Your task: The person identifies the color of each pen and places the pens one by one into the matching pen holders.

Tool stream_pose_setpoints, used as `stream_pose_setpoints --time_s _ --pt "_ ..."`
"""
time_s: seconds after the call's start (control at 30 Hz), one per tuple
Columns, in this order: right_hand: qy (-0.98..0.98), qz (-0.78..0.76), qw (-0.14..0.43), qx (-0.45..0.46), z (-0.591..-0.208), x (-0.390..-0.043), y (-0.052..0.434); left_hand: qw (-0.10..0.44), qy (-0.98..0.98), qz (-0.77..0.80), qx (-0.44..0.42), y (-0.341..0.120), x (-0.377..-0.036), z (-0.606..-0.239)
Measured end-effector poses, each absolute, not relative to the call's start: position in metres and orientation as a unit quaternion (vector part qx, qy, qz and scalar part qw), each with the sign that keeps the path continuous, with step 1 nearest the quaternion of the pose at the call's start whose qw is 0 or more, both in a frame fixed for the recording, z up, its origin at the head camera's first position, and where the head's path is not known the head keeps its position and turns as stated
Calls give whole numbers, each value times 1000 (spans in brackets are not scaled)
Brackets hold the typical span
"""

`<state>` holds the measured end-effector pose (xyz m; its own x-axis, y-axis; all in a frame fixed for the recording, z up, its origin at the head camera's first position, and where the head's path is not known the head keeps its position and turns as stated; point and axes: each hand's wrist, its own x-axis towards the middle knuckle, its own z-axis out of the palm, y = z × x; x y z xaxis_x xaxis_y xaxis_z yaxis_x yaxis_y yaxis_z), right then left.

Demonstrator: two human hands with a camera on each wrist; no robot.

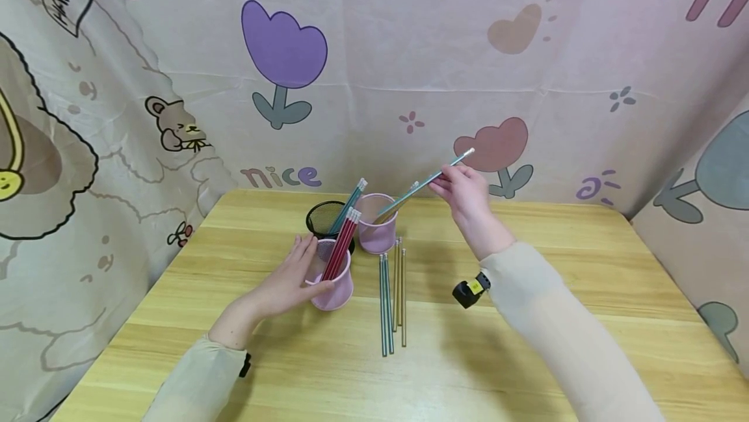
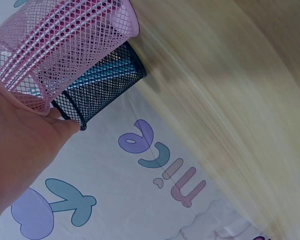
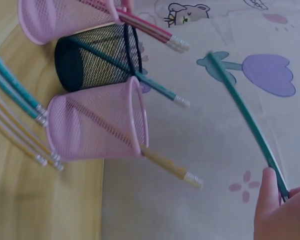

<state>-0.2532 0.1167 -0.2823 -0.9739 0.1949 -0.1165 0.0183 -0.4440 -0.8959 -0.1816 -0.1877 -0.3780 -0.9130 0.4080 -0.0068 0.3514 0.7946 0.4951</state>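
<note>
A: What is seen of the surface and the room?

B: A pale wooden tabletop (image 1: 526,344) is enclosed at its far and side edges by a cloth backdrop (image 1: 409,51) printed with tulips, hearts and a bear.

A: Which containers are shown?

B: Three mesh cups are grouped near the middle of the far edge. Red pencils (image 1: 341,250) are held in the near pink cup (image 1: 336,289), a teal one in the black cup (image 1: 324,217), and a yellow pencil (image 3: 165,162) in the far pink cup (image 1: 377,224).

A: And the hands?

B: The near pink cup is gripped by the left hand (image 1: 287,282), fingers curled around its wall. A teal pencil (image 1: 435,178) is pinched by the right hand (image 1: 465,191), slanted above the far pink cup. Loose pencils (image 1: 392,295) are laid on the tabletop, just towards the near edge from that cup.
</note>
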Motion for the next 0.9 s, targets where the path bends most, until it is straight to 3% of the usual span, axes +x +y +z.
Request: stream_pose_setpoints --time_s 0.37,0.9 --pt "-533 826 152 -98 -285 -272 78 55 947 247 197 -188 -181 -379" --pt "-573 807 110 -94 -311 -286 42 52 947 246 199 -188 -182 -379"
